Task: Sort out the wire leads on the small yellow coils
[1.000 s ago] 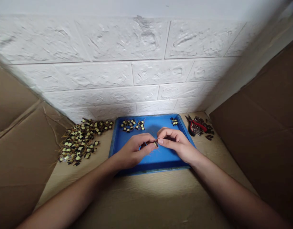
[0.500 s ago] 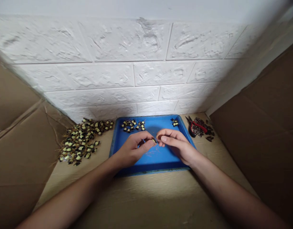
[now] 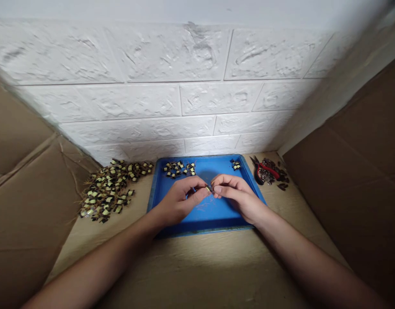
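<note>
Over the middle of the blue tray (image 3: 223,221), my left hand (image 3: 182,199) pinches a small transformer coil (image 3: 208,189) with a black body and pale yellow tape. My right hand (image 3: 237,195) is closed, thumb and fingertips pressed together at the coil's right end. Its fingertips hide whether they grip the body or a thin wire lead. Below the hands, thin copper-coloured wire scraps (image 3: 203,205) lie on the tray floor. A group of similar coils (image 3: 179,168) sits at the tray's back left, and a smaller cluster (image 3: 235,165) at its back right.
Left of the tray, a large heap of coils (image 3: 109,189) with wire leads spreads on the wooden table (image 3: 197,266). Red-handled pliers (image 3: 264,169) rest right of it among small dark pieces (image 3: 282,186). Cardboard panels (image 3: 354,171) flank both sides; a white brick-patterned wall (image 3: 197,98) stands behind.
My right hand's fingertips have moved slightly left and closed in against the coil's end. My left hand keeps its pinch on the coil in nearly the same place.
</note>
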Tool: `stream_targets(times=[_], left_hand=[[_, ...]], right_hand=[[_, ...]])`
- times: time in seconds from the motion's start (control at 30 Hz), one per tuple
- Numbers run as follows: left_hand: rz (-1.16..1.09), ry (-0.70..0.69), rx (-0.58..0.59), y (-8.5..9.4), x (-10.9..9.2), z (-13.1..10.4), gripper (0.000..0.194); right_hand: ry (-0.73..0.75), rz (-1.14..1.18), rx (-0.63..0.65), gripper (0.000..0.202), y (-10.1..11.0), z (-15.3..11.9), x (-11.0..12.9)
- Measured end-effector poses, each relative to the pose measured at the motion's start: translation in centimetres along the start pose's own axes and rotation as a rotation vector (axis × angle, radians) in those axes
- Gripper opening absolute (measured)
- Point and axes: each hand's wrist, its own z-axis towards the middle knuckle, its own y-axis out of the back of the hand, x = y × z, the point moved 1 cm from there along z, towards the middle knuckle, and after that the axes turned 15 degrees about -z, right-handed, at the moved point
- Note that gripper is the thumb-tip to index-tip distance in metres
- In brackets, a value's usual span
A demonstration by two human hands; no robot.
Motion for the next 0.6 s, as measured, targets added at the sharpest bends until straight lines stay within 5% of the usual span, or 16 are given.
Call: stream_targets(times=[0.37, 0.6], left_hand=[[-0.166, 0.092, 0.009, 0.1, 0.3, -0.3, 0.033], [-0.184, 0.111, -0.018, 0.3, 0.5, -0.3, 0.033]], right_hand=[[0.146, -0.283, -0.088, 0.013, -0.2, -0.3, 0.6], [0.336, -0.570, -0.301, 0.013, -0.4, -0.8, 0.9]])
